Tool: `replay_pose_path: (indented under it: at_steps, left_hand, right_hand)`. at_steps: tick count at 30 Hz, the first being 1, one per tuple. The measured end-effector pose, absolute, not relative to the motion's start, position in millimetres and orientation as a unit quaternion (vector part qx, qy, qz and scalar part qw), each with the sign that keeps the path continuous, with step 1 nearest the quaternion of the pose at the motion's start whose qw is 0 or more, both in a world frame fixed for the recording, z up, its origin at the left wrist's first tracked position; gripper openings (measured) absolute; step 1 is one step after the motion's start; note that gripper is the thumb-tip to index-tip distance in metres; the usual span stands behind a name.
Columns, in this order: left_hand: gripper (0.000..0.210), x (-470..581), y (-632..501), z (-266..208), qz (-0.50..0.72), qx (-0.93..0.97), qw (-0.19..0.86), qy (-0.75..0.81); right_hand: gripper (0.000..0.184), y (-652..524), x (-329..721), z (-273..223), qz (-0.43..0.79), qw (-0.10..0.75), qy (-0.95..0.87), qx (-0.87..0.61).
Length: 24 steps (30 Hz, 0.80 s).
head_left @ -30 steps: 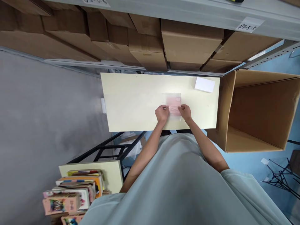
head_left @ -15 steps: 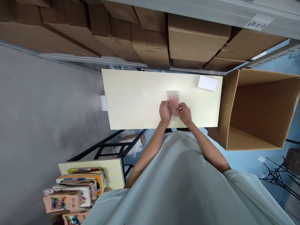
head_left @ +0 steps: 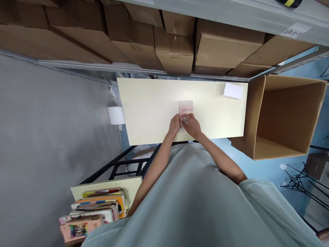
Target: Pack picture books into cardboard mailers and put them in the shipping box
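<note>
A clear plastic bag [head_left: 186,104] with a flat pink piece inside lies on the pale tabletop [head_left: 146,109] in front of me; the piece resembles a phone case, though blur hides its details. At the bag's left edge, my left hand [head_left: 174,124] is closed, fingers curled against the side. My right hand [head_left: 192,126] reaches over the bag's lower part from the right, its fingers bent and pinching the plastic there. Both hands cover the bag's near end.
A small white box [head_left: 232,91] lies at the table's far right corner. Beyond the right edge stands a large open carton [head_left: 289,116]. Brown boxes [head_left: 228,49] fill the shelf behind the table. At lower left, books [head_left: 95,207] stand on a low stand.
My right hand has moved from the bag's right edge onto its lower part. The left hand has slid to the left edge, and the bag sits slightly further left.
</note>
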<state>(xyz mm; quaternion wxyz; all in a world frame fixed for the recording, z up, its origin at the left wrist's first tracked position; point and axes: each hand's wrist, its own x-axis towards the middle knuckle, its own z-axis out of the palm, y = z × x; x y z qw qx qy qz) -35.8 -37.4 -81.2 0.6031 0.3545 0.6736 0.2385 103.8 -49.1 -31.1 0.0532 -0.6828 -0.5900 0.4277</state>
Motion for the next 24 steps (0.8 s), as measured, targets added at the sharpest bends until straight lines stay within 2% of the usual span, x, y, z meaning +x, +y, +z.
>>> replay_pose_path:
  at_steps: [5, 9, 12, 16, 20, 24]
  left_hand:
    - [0.015, -52.2, -32.8, -85.7, 0.168, 0.436, 0.514, 0.719]
    - [0.021, -59.3, -29.9, -86.0, 0.152, 0.448, 0.516, 0.714]
    - [0.020, -64.9, -27.9, -83.3, 0.131, 0.480, 0.518, 0.696]
    - [0.024, -73.0, -26.4, -74.0, 0.135, 0.472, 0.555, 0.671]
    - [0.023, -81.4, -28.2, -58.3, 0.162, 0.453, 0.630, 0.610]
    - [0.035, -97.5, -31.9, -43.7, 0.197, 0.430, 0.648, 0.597]
  right_hand:
    - [0.033, -55.1, 105.6, -48.3, 0.383, 0.079, -0.541, -0.745]
    - [0.032, -55.4, 115.7, -62.3, 0.353, 0.108, -0.451, -0.813]
    - [0.026, -47.8, 118.0, -68.8, 0.366, 0.112, -0.393, -0.836]
    - [0.015, -38.8, 114.8, -61.5, 0.386, 0.104, -0.382, -0.833]
    - [0.016, -44.4, 93.5, -36.1, 0.378, 0.142, -0.424, -0.811]
    - [0.023, -55.1, 55.2, -15.4, 0.441, 0.193, -0.466, -0.742]
